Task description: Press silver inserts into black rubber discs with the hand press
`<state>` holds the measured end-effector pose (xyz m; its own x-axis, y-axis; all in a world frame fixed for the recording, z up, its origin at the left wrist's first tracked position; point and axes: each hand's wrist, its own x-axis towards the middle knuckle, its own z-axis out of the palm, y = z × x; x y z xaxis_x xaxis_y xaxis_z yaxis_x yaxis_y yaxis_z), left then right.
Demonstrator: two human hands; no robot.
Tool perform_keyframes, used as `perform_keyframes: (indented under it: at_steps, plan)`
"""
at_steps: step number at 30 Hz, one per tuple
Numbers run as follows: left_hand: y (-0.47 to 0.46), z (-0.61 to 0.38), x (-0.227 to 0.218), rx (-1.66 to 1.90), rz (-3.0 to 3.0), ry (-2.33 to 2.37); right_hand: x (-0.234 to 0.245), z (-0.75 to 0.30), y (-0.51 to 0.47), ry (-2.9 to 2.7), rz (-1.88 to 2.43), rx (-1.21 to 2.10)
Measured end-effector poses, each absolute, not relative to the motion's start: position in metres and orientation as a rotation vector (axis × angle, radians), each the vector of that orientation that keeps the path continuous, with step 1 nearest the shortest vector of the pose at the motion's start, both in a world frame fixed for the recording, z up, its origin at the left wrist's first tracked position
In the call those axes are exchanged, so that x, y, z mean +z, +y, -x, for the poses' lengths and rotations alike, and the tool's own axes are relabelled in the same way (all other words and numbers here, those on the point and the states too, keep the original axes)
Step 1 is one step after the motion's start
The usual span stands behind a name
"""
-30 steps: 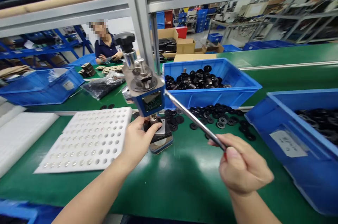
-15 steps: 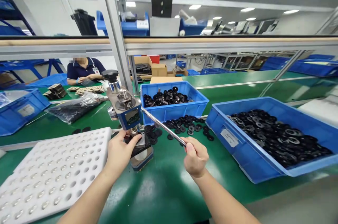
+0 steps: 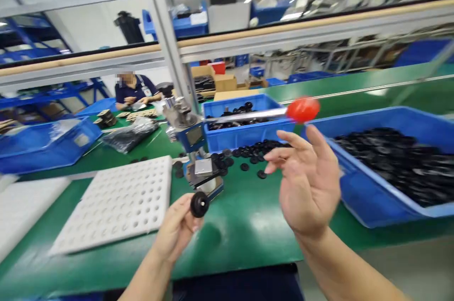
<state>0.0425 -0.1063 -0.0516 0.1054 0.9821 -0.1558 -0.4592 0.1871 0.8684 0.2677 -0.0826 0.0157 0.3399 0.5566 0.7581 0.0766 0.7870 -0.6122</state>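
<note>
My left hand [image 3: 177,231] pinches a small black round wheel part [image 3: 199,204] and holds it up in front of the blue hand press [image 3: 193,142]. My right hand [image 3: 307,183] is open with fingers spread, just below the red knob [image 3: 302,109] at the end of the press's steel lever [image 3: 248,116]; it holds nothing. The lever stands about level, pointing right. Loose black wheel parts [image 3: 244,152] lie on the green table behind the press.
A white foam tray [image 3: 117,204] with rows of holes lies at left. Blue bins of black parts stand behind [image 3: 244,138] and at right [image 3: 383,197]. Another blue bin [image 3: 42,147] and a plastic bag [image 3: 129,134] sit far left. A person [image 3: 133,90] works across the table.
My right hand let go of the lever, which swung up to level. My left hand drew back from the press base with a black wheel part in it. The camera view shifted.
</note>
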Motion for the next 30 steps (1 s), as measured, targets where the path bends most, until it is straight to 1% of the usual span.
perform_keyframes:
  at_steps: [4,8,21,30]
  plan:
    - [-0.118,-0.042,-0.077,1.139,-0.501,0.685,-0.028,-0.248,-0.095,-1.488,0.796,0.517]
    - [-0.119,-0.042,-0.090,1.101,-0.418,0.647,-0.057,-0.232,-0.102,-1.729,0.796,0.592]
    - [-0.118,-0.049,-0.099,1.045,-0.434,0.710,-0.067,-0.228,-0.104,-1.838,0.785,0.669]
    - [-0.119,-0.045,-0.112,1.061,-0.491,0.720,-0.075,-0.229,-0.107,-1.880,0.872,0.747]
